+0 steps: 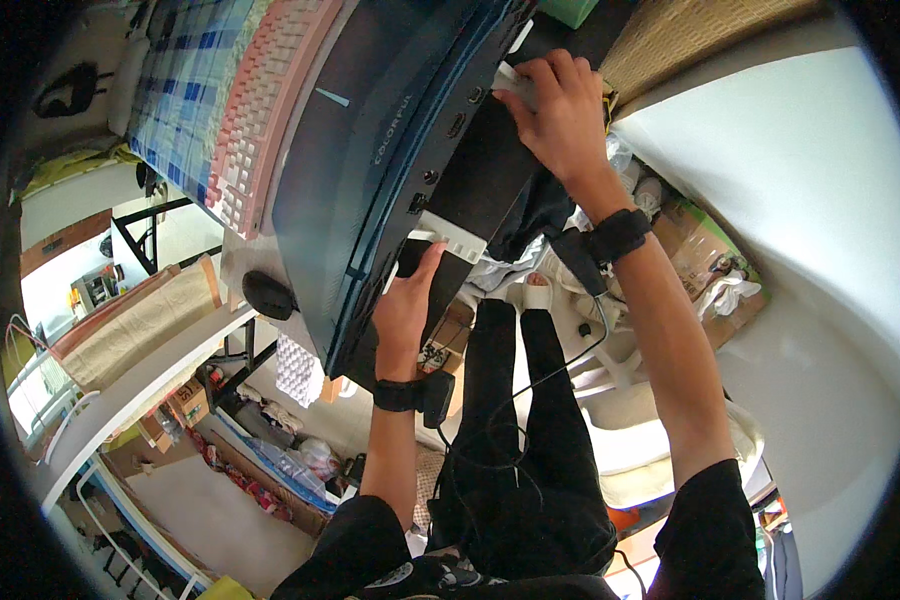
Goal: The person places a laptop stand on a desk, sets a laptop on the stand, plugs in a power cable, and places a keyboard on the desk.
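Observation:
A dark laptop (pixel 360 142) bearing the maker's name Colorful lies before me, with several ports along its near edge. My left hand (pixel 409 304) is at its lower corner, thumb pressed on a white slotted plastic piece (pixel 454 236); the other fingers are hidden. Farther up the same edge, my right hand (pixel 559 105) grips another pale plastic piece (pixel 506 79) between thumb and fingers. What these pieces belong to cannot be made out. A dark surface (pixel 480 165) shows between the hands. Each wrist wears a black strap with a cabled module.
Beyond the laptop are a pink keyboard (pixel 262 112) with pink and white keys and a black mouse (pixel 268 294). Black cable (pixel 555 371) hangs in front of my legs. Cardboard boxes (pixel 690 247) and shoes (pixel 647 196) lie by the white wall (pixel 780 150) at right.

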### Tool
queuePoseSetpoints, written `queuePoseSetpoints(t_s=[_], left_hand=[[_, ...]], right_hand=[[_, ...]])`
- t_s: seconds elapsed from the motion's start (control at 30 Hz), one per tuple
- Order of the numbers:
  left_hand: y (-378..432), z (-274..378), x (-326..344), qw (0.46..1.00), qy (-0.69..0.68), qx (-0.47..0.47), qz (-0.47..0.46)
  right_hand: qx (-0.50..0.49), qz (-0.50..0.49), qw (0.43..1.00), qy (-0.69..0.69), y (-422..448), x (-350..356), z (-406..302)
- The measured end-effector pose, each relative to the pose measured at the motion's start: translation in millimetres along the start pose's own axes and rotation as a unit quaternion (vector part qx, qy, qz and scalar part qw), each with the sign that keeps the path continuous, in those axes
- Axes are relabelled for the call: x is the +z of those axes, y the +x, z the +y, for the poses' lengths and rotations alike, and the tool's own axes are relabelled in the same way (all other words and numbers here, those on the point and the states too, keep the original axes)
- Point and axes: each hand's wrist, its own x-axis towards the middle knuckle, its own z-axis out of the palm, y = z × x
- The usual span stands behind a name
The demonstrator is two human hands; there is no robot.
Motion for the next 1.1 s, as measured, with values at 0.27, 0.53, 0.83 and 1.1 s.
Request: queuePoseSetpoints(t_s=[0.27,0.53,0.83,1.1], left_hand=[[-3,11,5,0.994,-0.059,-0.088,-0.001],[-23,4,23,0.961,0.019,0.259,0.093],[-9,2,29,0.951,0.004,0.302,0.071],[-7,-1,39,0.937,-0.037,0.331,0.107]], right_hand=[[-0.005,-0.092,0.986,0.138,2,-23,29],[0.006,-0.139,0.975,0.171,-16,-57,40],[-0.024,-0.124,0.98,0.153,-21,-53,45],[0.019,-0.067,0.99,0.126,-33,-45,32]])
